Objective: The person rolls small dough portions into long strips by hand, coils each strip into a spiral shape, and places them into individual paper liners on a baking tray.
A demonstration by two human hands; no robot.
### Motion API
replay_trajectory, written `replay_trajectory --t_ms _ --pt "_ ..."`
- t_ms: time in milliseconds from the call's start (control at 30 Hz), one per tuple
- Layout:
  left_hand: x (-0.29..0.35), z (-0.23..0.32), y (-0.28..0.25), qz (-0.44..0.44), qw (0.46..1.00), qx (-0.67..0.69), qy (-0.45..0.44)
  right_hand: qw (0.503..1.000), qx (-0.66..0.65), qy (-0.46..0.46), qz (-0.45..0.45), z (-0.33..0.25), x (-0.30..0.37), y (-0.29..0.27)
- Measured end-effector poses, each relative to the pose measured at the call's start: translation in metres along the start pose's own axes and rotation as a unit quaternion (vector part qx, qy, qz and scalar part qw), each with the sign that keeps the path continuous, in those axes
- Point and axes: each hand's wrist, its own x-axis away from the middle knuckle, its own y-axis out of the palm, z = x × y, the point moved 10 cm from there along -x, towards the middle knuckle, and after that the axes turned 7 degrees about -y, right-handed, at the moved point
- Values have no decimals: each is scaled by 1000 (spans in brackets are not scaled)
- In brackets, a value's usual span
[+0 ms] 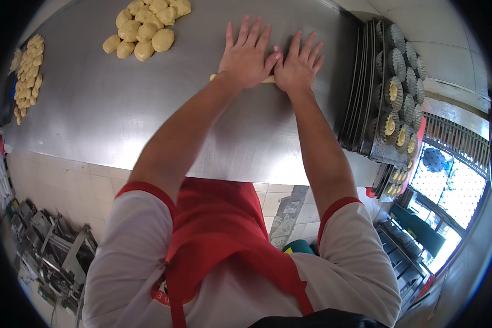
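Note:
Both my hands lie flat, palms down, on a thin strip of pale yellow dough (268,80) on the steel table (87,104). My left hand (248,57) has its fingers stretched out and pointing away from me. Beside it my right hand (299,65) is spread the same way, the two thumbs close together. One end of the strip sticks out left of my left wrist, and a short part shows between the hands; the palms hide the rest. Toward the far left of my hands sits a group of round dough balls (146,33).
Stacked baking trays (357,87) stand at the table's right edge, the top one holding fluted tins (397,63), some with dough coils inside. More small dough pieces (29,76) lie at the far left. Metal equipment (54,257) stands on the floor at lower left.

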Motion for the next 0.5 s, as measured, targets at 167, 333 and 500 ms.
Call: replay_trajectory --t_ms 167,333,500 --pt "162 19 -8 -206 976 -7 71 975 -118 -148 -113 -33 148 -10" --pt "231 27 -42 -193 979 35 -45 967 -110 -76 -219 -37 249 -22" --pt "58 -65 -55 -13 983 12 -181 998 49 -4 -25 32 50 4"
